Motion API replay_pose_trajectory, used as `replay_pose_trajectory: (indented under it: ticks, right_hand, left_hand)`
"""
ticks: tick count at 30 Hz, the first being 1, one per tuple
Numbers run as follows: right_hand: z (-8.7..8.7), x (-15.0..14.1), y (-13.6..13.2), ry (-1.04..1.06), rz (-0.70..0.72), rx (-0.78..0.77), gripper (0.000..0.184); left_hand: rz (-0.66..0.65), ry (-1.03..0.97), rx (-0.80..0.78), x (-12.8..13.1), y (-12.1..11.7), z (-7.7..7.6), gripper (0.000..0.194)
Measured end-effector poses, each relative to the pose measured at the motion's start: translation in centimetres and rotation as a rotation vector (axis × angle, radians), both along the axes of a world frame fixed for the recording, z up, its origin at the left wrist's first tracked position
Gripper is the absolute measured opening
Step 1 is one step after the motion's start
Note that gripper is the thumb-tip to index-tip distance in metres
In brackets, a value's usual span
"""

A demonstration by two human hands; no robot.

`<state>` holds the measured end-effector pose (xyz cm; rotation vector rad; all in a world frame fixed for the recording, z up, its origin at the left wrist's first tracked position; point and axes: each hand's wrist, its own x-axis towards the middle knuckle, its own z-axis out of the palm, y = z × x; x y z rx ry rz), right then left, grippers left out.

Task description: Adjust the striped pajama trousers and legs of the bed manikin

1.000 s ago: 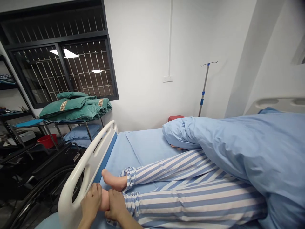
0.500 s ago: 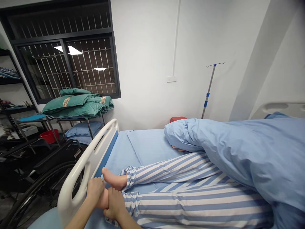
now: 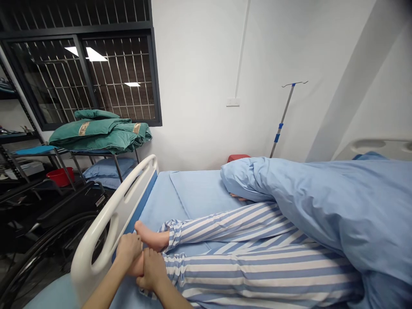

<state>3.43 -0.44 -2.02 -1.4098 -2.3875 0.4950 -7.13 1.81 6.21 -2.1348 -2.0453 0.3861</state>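
Before us the bed (image 3: 196, 189) carries a blue quilt (image 3: 309, 193), from which legs in striped trousers (image 3: 257, 268) stretch toward the white footboard (image 3: 103, 214). The nearer bare foot (image 3: 137, 265) lies beside the footboard, next to the other foot (image 3: 151, 238). Our left hand (image 3: 128, 249) wraps its toe end, our right hand (image 3: 153, 268) its ankle, fingers clamped on it.

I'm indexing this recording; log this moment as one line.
left hand: holding near foot | right hand: holding it, nearer striped trousers | far foot: bare | blue quilt: partly covering trousers
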Motion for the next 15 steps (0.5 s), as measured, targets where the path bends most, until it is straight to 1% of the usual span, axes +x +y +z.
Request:
replay_pose_trajectory:
  ticks: [3, 7, 10, 13, 15]
  right_hand:
    - [0.0, 0.1, -0.2, 0.010, -0.004, 0.017, 0.054]
    - [0.1, 0.1, -0.4, 0.017, -0.010, 0.028, 0.054]
    - [0.2, 0.1, -0.6, 0.026, -0.022, 0.025, 0.054]
    - [0.3, 0.1, -0.8, 0.044, -0.039, 0.039, 0.054]
    - [0.3, 0.2, -0.9, 0.055, -0.041, 0.045, 0.052]
  left_hand:
    - [0.064, -0.039, 0.086, -0.2, -0.5, -0.2, 0.045]
    - [0.235, -0.141, 0.254, -0.1, -1.6, -0.3, 0.045]
    - [0.308, -0.231, 0.352, -0.3, -2.6, -0.7, 0.044]
    - [0.380, -0.388, 0.392, -0.9, -3.4, -1.4, 0.040]
    - [0.405, -0.494, 0.385, -1.2, -3.8, -1.9, 0.039]
